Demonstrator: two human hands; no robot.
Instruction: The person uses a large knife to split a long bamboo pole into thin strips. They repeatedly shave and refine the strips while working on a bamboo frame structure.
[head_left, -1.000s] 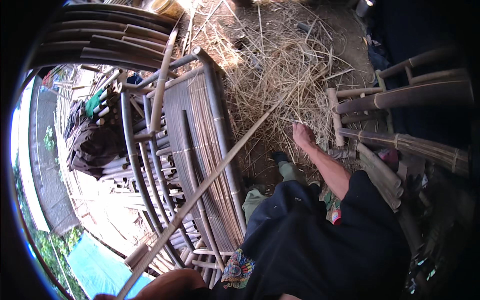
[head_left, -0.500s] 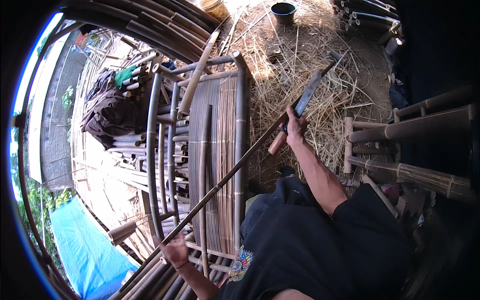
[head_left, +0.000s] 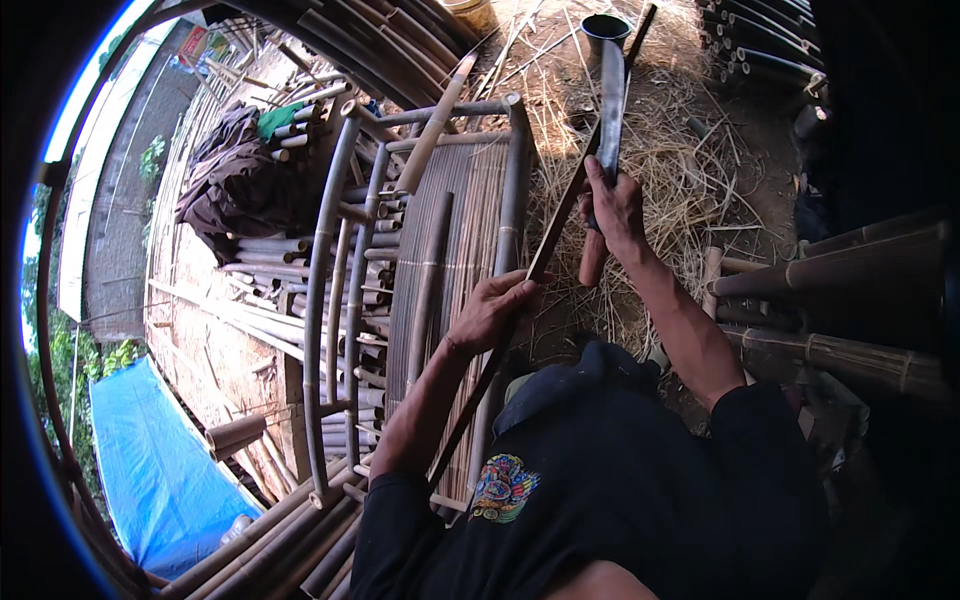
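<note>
My right hand (head_left: 617,215) grips a machete (head_left: 611,110), its broad blade pointing away from me and its wooden handle (head_left: 593,257) sticking out below the fist. A long, dark, narrow bamboo strip (head_left: 562,218) runs diagonally beside the blade; whether the right fingers also touch it is hard to tell. My left hand (head_left: 495,312) closes around the strip nearer to me, above the right edge of a bamboo bench (head_left: 510,195). The strip's near end passes below my left forearm. On the slatted seat lies a loose bamboo length (head_left: 432,285).
Shavings and split strips (head_left: 665,170) litter the ground beyond my hands. A black bucket (head_left: 606,28) stands at the far side. Bamboo poles are stacked far right (head_left: 765,50). Another bamboo frame (head_left: 830,275) is at right, a blue tarp (head_left: 160,460) at lower left.
My left hand has come from near the strip's lower-left end up to its middle, and its fingers have closed. Strip and machete have swung to a steeper angle. The view has shifted slightly.
</note>
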